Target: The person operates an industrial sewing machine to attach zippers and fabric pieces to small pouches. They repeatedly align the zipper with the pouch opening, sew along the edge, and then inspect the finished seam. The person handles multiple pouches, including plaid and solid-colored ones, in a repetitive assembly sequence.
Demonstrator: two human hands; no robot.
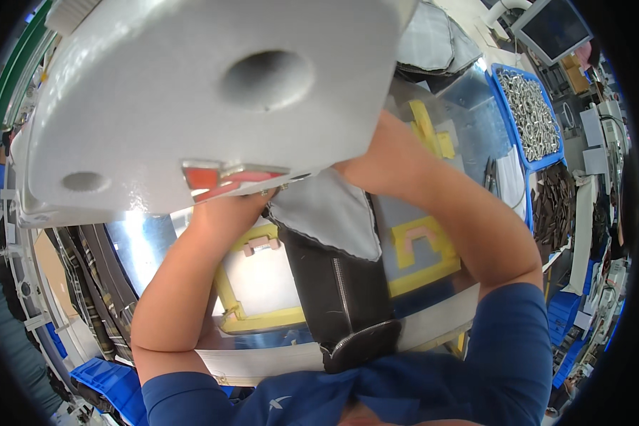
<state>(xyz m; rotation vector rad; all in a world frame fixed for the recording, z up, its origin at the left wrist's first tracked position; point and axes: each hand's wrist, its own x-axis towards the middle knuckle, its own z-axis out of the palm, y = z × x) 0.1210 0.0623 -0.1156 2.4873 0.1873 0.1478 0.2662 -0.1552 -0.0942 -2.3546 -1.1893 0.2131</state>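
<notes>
Left hand [238, 209] and right hand [369, 162] both reach under the front edge of a large white machine [149, 135], whose body hides most of their fingers; whether either is closed on the cloth I cannot tell. Between them, a black zippered fabric piece [316, 273] with a grey lining [330, 213] lies on the tabletop [263, 284], running from beneath the machine down toward the wearer's body. Its grey lining is folded outward, with the left hand just beside the lining's left corner and the right hand near its upper right side. Zipper teeth run along the black part, and its near end curls over the tabletop's front edge.

Yellow tape [401, 284] marks the tabletop on both sides of the piece. At the upper right rests another grey-lined piece [433, 44]. Farther right, a blue tray [500, 99] holds a heap of silvery metal parts [527, 117], with a pile of dark strips [552, 206] just below it.
</notes>
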